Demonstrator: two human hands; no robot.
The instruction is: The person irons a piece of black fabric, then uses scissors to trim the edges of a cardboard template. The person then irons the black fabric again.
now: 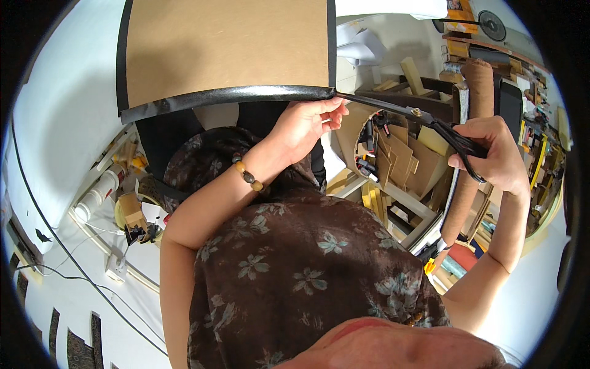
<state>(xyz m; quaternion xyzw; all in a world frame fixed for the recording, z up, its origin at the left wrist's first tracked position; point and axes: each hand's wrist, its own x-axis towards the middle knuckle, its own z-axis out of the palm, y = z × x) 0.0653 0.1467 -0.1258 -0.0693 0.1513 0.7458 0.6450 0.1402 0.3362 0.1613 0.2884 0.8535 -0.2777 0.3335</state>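
Note:
A brown board [227, 49] with black edging along its sides lies in front of me. Along its near edge runs a glossy black strip [227, 95]. My left hand [304, 126] is at the board's near right corner, thumb and forefinger pinched on the strip's end, the other fingers loosely curled. My right hand [501, 150] grips the black handles of a pair of scissors [396, 109]. The scissors point left, and their tips reach the corner just above my left fingertips. Whether the blades are on the strip there, I cannot tell.
To the right stand a bin of cardboard pieces [402, 157], a tall brown roll [473, 141] and crowded shelves. White rolls [98, 190] and a power strip [117, 267] lie at the left. A black cable [61, 240] crosses the left side.

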